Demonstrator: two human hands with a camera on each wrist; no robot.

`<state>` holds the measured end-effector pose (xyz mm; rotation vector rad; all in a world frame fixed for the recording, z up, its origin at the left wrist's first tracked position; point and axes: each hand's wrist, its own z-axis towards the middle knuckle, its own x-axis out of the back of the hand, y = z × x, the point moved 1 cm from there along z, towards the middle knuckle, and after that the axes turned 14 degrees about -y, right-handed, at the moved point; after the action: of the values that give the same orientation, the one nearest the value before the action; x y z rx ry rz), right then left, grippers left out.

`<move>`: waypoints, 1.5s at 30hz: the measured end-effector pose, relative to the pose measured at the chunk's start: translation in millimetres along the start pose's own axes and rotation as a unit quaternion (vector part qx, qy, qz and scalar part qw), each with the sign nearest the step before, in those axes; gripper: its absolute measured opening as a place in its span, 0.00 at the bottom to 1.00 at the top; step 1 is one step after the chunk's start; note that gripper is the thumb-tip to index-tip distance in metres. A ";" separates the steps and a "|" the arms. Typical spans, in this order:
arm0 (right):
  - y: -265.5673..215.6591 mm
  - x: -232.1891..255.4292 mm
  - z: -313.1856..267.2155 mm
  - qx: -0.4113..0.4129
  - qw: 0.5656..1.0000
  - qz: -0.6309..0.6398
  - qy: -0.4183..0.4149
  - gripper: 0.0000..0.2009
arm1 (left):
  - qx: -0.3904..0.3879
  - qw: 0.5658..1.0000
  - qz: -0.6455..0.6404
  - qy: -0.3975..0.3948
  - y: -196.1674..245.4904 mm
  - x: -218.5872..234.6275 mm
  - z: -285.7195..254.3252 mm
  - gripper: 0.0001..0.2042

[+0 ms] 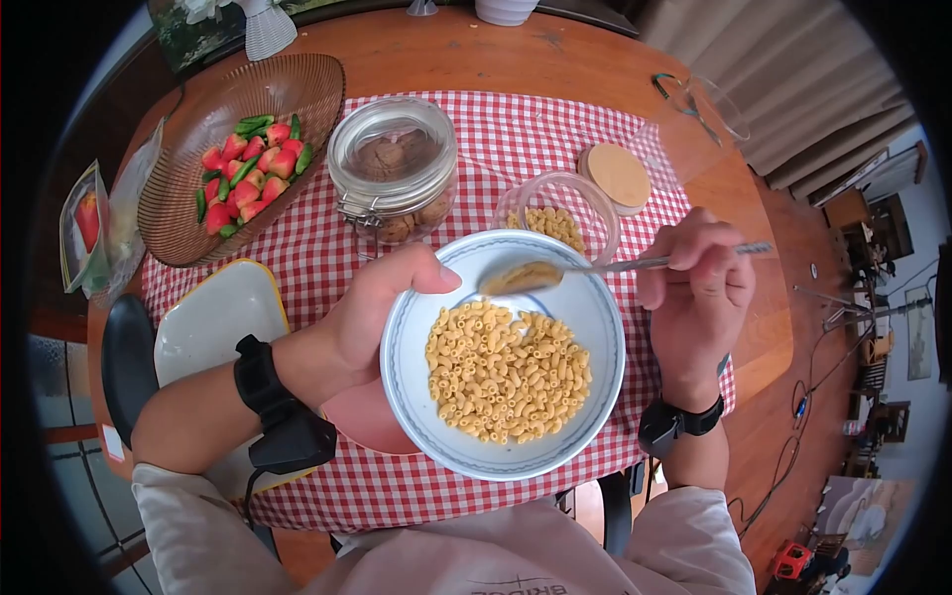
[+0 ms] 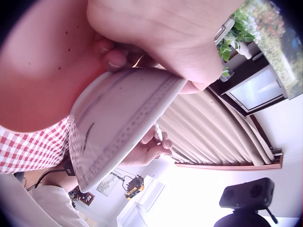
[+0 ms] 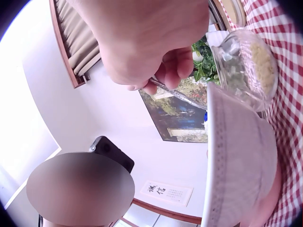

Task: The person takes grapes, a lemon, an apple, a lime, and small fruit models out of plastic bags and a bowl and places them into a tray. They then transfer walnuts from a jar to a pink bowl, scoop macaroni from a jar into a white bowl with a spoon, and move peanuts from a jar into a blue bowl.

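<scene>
My left hand (image 1: 372,297) grips a white bowl with blue bands (image 1: 407,416), its thumb over the rim and its fingers underneath, as the left wrist view shows. Dry elbow macaroni (image 1: 506,372) covers the bottom of the bowl. Between thumb and fingers, my right hand (image 1: 699,288) pinches the handle of a metal spoon (image 1: 620,265). The spoon's head lies over the inside of the bowl, near the far rim, above the pasta. Just behind the bowl stands a clear jar (image 3: 236,71) with more macaroni in it, its mouth uncovered.
Beside the jar lies a wooden lid (image 1: 617,174). A clamp-lid glass jar (image 1: 392,149) holds brown lumps, perhaps walnuts. At the left are a brown glass basket (image 1: 164,213) of red and green produce and a white tray (image 1: 213,312). A pink plate (image 1: 372,416) lies partly under the bowl.
</scene>
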<state>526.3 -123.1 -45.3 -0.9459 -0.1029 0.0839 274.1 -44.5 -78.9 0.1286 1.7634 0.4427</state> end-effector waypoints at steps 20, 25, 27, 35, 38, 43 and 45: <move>2.0 1.2 6.0 -0.230 0.951 0.136 0.158 0.17 | -0.010 0.996 0.089 0.032 -3.0 20.5 1.1 0.28; 3.7 10.4 5.4 -0.176 0.944 0.187 0.207 0.17 | -0.009 0.994 0.104 0.014 -4.8 27.6 1.1 0.28; 2.6 13.1 4.1 -0.141 0.944 0.187 0.233 0.16 | 0.001 0.994 0.105 0.008 -3.5 23.4 1.3 0.28; 2.2 9.9 3.1 -0.006 0.959 0.067 0.275 0.17 | 0.032 0.989 0.141 -0.013 2.9 10.4 1.2 0.38; -1.4 5.7 0.4 0.070 0.972 0.031 0.224 0.18 | 0.004 0.997 0.080 -0.013 1.4 1.4 0.1 0.31; -2.3 6.0 -0.4 0.079 0.994 0.060 0.055 0.20 | 0.004 0.997 0.080 -0.002 -0.3 10.4 -0.1 0.30; 1.3 1.9 -0.8 0.047 0.996 0.047 0.054 0.21 | 0.010 0.998 0.069 0.005 -0.5 5.3 -0.2 0.30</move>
<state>528.2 -122.7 -46.7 -0.8593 0.0450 0.1239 272.7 -43.3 -83.9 0.2631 1.7748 0.5261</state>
